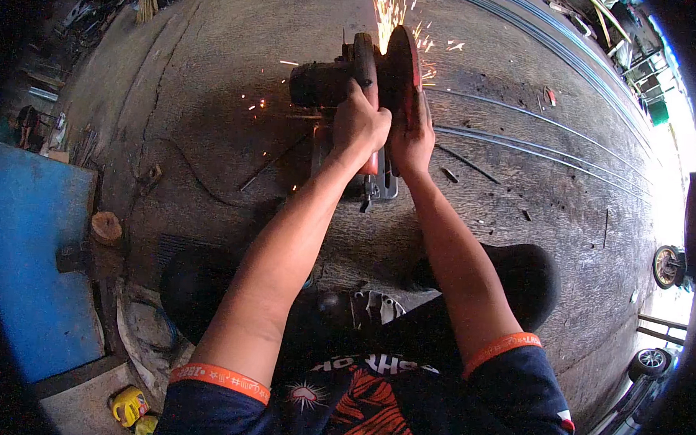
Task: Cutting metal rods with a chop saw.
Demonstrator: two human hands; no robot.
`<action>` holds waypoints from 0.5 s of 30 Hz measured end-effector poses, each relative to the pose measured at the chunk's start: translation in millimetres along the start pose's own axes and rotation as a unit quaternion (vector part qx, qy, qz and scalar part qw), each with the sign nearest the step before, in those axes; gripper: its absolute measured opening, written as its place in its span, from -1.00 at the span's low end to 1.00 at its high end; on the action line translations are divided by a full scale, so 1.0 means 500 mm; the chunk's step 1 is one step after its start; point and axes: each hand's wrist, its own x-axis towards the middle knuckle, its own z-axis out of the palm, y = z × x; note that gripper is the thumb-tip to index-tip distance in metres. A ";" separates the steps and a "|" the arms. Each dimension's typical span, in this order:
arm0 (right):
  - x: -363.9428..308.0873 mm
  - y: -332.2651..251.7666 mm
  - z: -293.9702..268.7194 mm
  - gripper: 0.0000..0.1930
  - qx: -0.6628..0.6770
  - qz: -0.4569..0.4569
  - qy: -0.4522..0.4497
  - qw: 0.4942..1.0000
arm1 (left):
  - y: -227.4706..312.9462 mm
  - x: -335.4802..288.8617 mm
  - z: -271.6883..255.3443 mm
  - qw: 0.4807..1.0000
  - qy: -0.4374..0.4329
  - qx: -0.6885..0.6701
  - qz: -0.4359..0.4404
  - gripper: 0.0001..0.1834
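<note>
Seemingly curled hands [359,124] [413,143] on cutoff saw [318,84].

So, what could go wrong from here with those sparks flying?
Stray sparks could burn the bare forearms, which have no sleeves below the elbow. The ungloved right hand, right at the round, red-edged guard, might get hurt if it slips. If the left hand loosens on the orange handle, the saw could jerk.

Two bare arms [274,253] reach forward, converging; the bare left hand [360,124] curls tightly, the bare right hand [413,144] points forward beside it.
</note>
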 end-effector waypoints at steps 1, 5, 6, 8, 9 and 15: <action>0.000 0.001 0.001 -0.31 0.003 0.001 0.001 1.000 | -0.002 0.001 0.003 1.000 0.020 -0.002 0.013 -0.31; -0.001 0.002 0.003 -0.33 0.021 0.006 0.009 1.000 | -0.012 0.002 0.011 0.999 0.031 0.001 0.016 -0.32; -0.001 0.001 0.003 -0.33 0.024 0.019 0.008 1.000 | -0.013 0.003 0.012 1.000 0.023 0.001 0.012 -0.32; 0.000 -0.001 0.001 -0.34 0.011 -0.005 0.006 1.000 | -0.014 0.005 0.012 0.999 0.022 -0.026 0.024 -0.30; 0.001 -0.002 0.000 -0.34 -0.009 -0.026 0.003 1.000 | -0.013 0.005 0.012 0.999 0.022 -0.026 0.024 -0.30; 0.001 -0.011 -0.002 -0.37 0.018 0.020 0.007 1.000 | -0.010 0.005 0.007 1.000 -0.014 0.008 -0.011 -0.33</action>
